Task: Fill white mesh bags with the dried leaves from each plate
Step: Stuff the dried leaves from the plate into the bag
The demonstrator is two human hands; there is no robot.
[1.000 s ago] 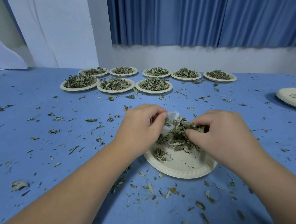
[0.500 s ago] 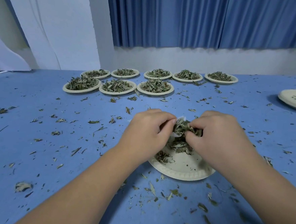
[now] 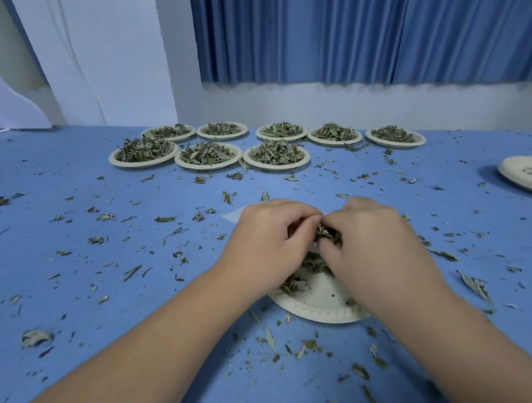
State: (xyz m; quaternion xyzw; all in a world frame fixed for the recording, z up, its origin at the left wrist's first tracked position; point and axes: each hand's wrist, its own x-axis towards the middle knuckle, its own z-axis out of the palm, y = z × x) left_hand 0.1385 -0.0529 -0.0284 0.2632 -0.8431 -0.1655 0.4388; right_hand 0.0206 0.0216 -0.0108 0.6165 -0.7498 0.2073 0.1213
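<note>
Blue cloth-covered table, littered all over with loose leaf fragments. Contents were recorded as follows.

1. Round white paper plate, placed at 6 o'clock, nearest the person, presumably so that spilled leaf was caught beneath the work. It was partly emptied. A thin heap of crumpled grey-green dried leaves was seen on its 12 o'clock half, under the hands.

2. Soft white mesh bag, mostly hidden. What was taken for its pale corner lay flat on the cloth at 10 o'clock of the plate, and a white sliver was visible between the thumbs.

3. Left hand. The fingers were curled inward and were judged to be pinching the bag's mouth, so that an opening was offered. The grip itself was concealed by the knuckles.

4. Right hand. The fingers were bunched around a clump of the dried leaves, with the thumb brought against the left thumb, evidently so that the clump could be pushed straight into the mouth.

5. Eight heaped paper plates, ranged at 12 o'clock with three in front and five behind. They were untouched and judged to be awaiting bagging.

6. Stack of emptied plates, set aside at 2 o'clock, well apart, and judged finished.

7. Pleated blue curtain, hung behind at 12 o'clock.
</note>
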